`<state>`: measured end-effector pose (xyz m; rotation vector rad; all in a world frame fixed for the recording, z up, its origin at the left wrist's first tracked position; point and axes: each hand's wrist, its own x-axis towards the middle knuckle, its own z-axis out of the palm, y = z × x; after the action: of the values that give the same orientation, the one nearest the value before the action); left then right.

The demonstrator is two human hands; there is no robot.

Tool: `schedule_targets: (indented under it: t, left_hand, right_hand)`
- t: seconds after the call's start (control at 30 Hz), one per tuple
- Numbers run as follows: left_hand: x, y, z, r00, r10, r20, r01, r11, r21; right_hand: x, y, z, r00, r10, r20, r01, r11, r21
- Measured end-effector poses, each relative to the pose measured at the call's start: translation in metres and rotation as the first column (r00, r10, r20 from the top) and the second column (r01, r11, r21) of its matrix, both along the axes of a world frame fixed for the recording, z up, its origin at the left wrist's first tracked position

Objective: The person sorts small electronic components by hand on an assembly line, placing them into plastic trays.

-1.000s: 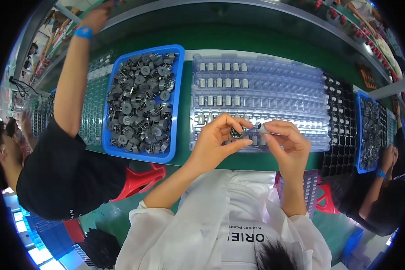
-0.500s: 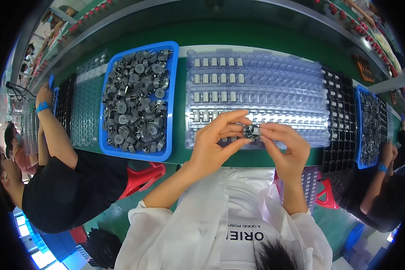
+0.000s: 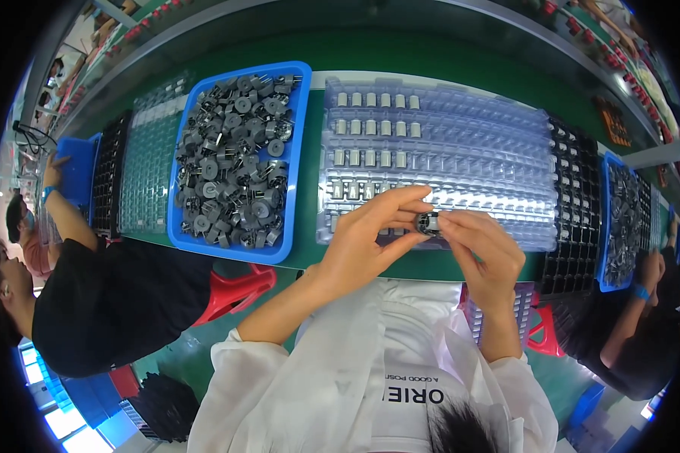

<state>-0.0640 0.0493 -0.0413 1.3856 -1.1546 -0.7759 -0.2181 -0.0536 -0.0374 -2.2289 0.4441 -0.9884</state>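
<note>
In front of my chest, a small dark round part with a silvery face sits between my two hands. My left hand pinches it from the left with thumb and fingertips. From the right, my right hand grips its other side between thumb and fingers. Both hands hover over the near edge of a clear plastic tray with rows of pockets. Silver cylindrical pieces stand in the pockets on its left side. My fingers hide some near pockets and part of the held piece.
Left of the clear tray, a blue bin holds many grey round parts with metal pins. Black pocketed trays lie to the right, with another blue bin beyond. Co-workers in dark clothes sit on both sides; red stools stand below the green table.
The held part has turned a little in my fingers, and my right fingers have closed further over it. The left co-worker's hand has moved over a blue tray. The view has shifted slightly.
</note>
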Motion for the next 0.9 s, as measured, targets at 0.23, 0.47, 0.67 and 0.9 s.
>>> schedule_targets:
  t: [0.23, 0.47, 0.67, 0.9]
  left_hand:
    - [0.001, 0.000, 0.003, 0.999, -0.041, -0.027, 0.042, 0.999, 0.016]
    - [0.002, 0.001, 0.005, 0.997, -0.059, -0.041, 0.059, 0.998, -0.002]
    - [0.004, 0.002, 0.006, 0.999, -0.031, 0.040, 0.031, 0.999, -0.006]
    - [0.007, 0.009, 0.003, 0.983, -0.016, -0.183, 0.036, 0.994, 0.104]
  right_hand:
    - [-0.004, -0.003, 0.000, 0.999, 0.034, 0.029, -0.036, 0.998, 0.048]
    - [-0.006, -0.002, 0.003, 0.998, 0.039, 0.051, -0.047, 0.987, 0.153]
    - [-0.002, -0.001, 0.004, 0.998, 0.060, 0.006, -0.061, 0.997, 0.045]
    - [0.003, 0.010, 0.005, 0.996, 0.038, -0.077, -0.033, 0.997, 0.067]
